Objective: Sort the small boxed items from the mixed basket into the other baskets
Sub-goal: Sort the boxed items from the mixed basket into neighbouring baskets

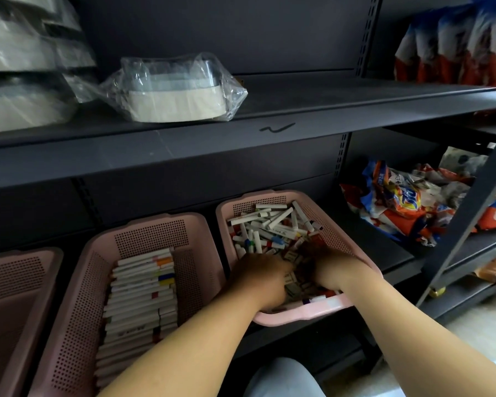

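The mixed pink basket (pixel 312 309) sits on the lower shelf at centre right, full of long white boxes (pixel 272 222) at the back and small dark boxed items (pixel 294 285) at the front. Both my hands are inside its near end. My left hand (pixel 262 277) lies palm down in the pile with fingers curled into the small boxes. My right hand (pixel 331 270) digs in beside it, fingertips buried among them. Whether either hand grips a box is hidden. The middle pink basket (pixel 78 310) holds neat rows of long white boxes (pixel 139 299).
A third pink basket (pixel 15 285) stands at the far left, its contents out of sight. Colourful snack bags (pixel 407 204) lie on the shelf to the right. A wrapped container (pixel 175 93) rests on the upper shelf. A slanted shelf post (pixel 467 222) crosses the right side.
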{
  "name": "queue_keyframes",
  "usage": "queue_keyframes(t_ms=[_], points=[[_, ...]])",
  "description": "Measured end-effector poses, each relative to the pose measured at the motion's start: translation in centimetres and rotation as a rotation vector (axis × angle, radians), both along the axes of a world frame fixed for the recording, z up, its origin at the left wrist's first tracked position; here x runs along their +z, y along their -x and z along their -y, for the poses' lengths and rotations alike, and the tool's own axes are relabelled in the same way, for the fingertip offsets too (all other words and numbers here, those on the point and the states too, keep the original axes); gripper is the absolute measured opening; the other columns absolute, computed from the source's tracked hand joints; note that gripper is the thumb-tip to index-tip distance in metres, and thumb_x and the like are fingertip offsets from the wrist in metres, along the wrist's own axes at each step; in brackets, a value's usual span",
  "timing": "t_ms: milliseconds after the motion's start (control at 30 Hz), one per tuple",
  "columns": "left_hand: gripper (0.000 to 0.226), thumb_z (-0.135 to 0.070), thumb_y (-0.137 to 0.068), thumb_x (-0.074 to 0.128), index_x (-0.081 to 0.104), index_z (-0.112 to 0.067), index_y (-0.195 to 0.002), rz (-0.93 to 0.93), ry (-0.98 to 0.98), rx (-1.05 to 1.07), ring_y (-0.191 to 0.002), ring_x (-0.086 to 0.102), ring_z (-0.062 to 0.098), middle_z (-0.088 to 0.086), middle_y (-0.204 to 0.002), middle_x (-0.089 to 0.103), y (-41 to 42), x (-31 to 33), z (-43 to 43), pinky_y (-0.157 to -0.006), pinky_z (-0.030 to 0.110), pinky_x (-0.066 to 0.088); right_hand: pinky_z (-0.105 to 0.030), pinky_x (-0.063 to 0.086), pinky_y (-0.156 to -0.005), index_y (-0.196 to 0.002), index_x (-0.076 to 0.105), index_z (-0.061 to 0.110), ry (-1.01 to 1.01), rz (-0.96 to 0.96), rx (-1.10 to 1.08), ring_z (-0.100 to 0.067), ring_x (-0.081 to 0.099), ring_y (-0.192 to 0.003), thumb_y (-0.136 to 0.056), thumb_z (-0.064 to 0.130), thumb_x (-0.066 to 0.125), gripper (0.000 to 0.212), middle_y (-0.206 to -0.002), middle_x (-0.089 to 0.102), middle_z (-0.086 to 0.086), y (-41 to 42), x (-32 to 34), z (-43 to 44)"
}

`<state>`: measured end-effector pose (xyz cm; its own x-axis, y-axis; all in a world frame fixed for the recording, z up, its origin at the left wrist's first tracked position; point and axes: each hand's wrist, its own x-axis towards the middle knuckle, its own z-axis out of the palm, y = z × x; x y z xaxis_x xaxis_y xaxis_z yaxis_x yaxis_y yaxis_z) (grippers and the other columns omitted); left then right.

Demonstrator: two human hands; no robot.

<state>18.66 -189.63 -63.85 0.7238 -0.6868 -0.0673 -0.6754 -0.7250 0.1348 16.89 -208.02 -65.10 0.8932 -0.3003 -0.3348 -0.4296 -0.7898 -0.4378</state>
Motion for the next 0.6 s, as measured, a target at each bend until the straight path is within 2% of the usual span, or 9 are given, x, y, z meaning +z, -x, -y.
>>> queue_keyframes(t_ms=[67,200,400,467,533,600], points=[[0.042,-0.03,-0.099,0.057,0.057,-0.034,-0.141,0.02,-0.045,-0.012,-0.123,0.058,0.034,0.007,-0.133,0.062,0.1,0.1,0.1,-0.105,0.042,0.048,-0.034,0.052,-0.093,-0.139,0.048,0.024,-0.007,-0.017,0.01,-0.016,0.06,-0.1,-0.099,0.029,0.059,0.042,-0.109,0.059,0.002,0.0,0.0,0.0],[0.035,-0.023,-0.098,0.058,0.059,-0.028,-0.133,0.042,-0.016,-0.014,-0.118,0.06,0.033,0.007,-0.125,0.065,0.2,0.2,0.1,-0.098,0.04,0.048,-0.04,0.047,-0.104,-0.151,0.035,0.024,-0.044,-0.028,0.013,-0.025,0.055,-0.12,-0.1,0.033,0.059,0.057,-0.135,0.054,-0.007,-0.1,0.4,-0.4],[0.034,-0.017,-0.097,0.058,0.058,-0.027,-0.13,0.018,0.046,-0.011,-0.11,0.063,0.032,0.006,-0.118,0.067,0.3,0.3,-0.1,-0.091,0.039,0.052,-0.043,0.043,-0.108,-0.153,0.031,0.03,-0.136,-0.016,-0.032,-0.028,0.05,-0.128,-0.098,0.035,0.061,0.063,-0.144,0.047,-0.009,0.0,0.2,-0.3],[0.033,-0.019,-0.096,0.059,0.059,-0.028,-0.127,0.011,0.059,-0.012,-0.106,0.064,0.031,0.006,-0.114,0.067,0.2,0.2,-0.2,-0.088,0.037,0.052,-0.039,0.042,-0.104,-0.151,0.033,0.029,-0.151,-0.041,-0.057,-0.026,0.05,-0.126,-0.098,0.04,0.06,0.06,-0.143,0.048,-0.009,-0.3,0.0,-0.3],[0.032,-0.021,-0.095,0.059,0.059,-0.029,-0.126,-0.001,0.071,-0.008,-0.105,0.064,0.031,0.005,-0.113,0.067,0.1,0.1,-0.2,-0.086,0.037,0.052,-0.035,0.046,-0.096,-0.15,0.036,0.025,-0.127,-0.053,-0.048,-0.022,0.055,-0.113,-0.098,0.04,0.058,0.059,-0.135,0.053,-0.009,-0.5,-0.2,-0.5],[0.034,-0.021,-0.095,0.06,0.059,-0.031,-0.127,-0.019,0.081,0.0,-0.104,0.063,0.03,0.004,-0.113,0.067,0.1,0.1,-0.2,-0.085,0.037,0.053,-0.036,0.052,-0.092,-0.143,0.044,0.023,-0.153,-0.029,-0.084,-0.017,0.057,-0.094,-0.098,0.038,0.059,0.05,-0.106,0.058,-0.006,-0.8,-0.6,-0.3]])
